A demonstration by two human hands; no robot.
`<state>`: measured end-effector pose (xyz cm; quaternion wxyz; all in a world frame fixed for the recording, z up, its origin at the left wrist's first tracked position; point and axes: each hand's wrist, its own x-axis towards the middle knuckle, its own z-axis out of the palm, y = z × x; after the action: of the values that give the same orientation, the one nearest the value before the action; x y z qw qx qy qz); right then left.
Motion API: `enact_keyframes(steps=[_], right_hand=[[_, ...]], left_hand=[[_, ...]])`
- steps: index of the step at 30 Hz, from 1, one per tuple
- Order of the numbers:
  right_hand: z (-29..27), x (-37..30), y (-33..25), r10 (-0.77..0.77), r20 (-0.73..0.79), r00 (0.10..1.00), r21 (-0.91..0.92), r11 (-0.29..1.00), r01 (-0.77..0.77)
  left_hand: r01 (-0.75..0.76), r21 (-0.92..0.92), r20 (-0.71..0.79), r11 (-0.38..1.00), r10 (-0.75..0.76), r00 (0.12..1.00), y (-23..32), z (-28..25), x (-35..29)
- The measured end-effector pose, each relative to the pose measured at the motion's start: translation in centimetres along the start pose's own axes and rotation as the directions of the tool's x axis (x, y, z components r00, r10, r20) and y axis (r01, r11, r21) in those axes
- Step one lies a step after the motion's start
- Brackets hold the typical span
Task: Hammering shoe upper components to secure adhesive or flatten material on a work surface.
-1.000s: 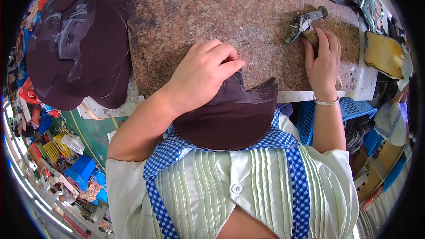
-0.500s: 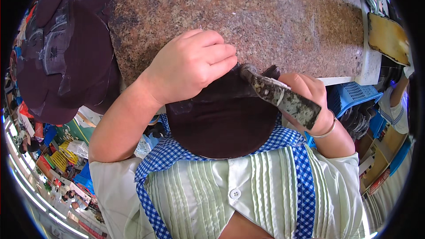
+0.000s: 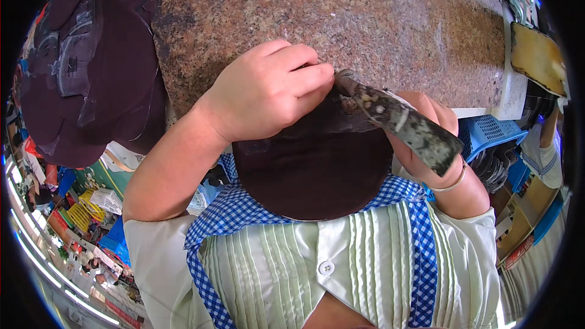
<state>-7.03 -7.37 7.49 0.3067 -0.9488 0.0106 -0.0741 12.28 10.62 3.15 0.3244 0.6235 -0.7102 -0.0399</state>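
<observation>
A dark maroon, leather-like piece (image 3: 314, 173) with a rounded lower edge lies between my arms and hangs over the near edge of the stone slab (image 3: 390, 30). My left hand (image 3: 268, 88) presses on its upper part, fingers curled and pinched at the far edge; the fingertips are partly hidden. In my right hand (image 3: 429, 125) is a hammer, its worn, stained metal head (image 3: 408, 125) slanting across the piece's upper right. The round end of the head is close to my left fingertips. The hammer's handle is mostly hidden behind its head.
Several similar maroon pieces (image 3: 116, 67) are heaped on the left of the slab. A yellowish curved plate (image 3: 536, 58) sits at its right end. Below that stands a blue plastic basket (image 3: 487, 137). Another person's sleeve (image 3: 542, 152) shows at far right.
The hammer head has shifted right, its broad end swinging further right and nearer to me. My left hand has moved slightly right along the piece's edge.
</observation>
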Motion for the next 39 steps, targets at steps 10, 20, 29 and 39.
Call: enact_keyframes(steps=[10,20,29,39], right_hand=[[-0.1,-0.3,0.1,0.103,0.062,0.993,0.065,0.992,-0.107],[0.5,0.1,-0.6,0.097,0.012,0.995,0.053,0.994,-0.098],[0.2,0.9,-0.1,0.008,-0.004,1.0,-0.035,0.999,-0.008],[-0.3,1.6,0.2,0.027,0.091,0.995,0.011,1.0,-0.028]], left_hand=[[0.179,-0.127,-0.018,0.976,-0.183,0.983,-0.3,0.1,0.0],[0.13,-0.026,-0.043,0.991,-0.131,0.99,1.1,0.3,-0.7],[0.084,0.079,-0.034,0.993,-0.082,0.996,1.5,0.1,-0.9],[0.269,-0.153,-0.067,0.951,-0.282,0.957,0.9,0.3,-1.4]])
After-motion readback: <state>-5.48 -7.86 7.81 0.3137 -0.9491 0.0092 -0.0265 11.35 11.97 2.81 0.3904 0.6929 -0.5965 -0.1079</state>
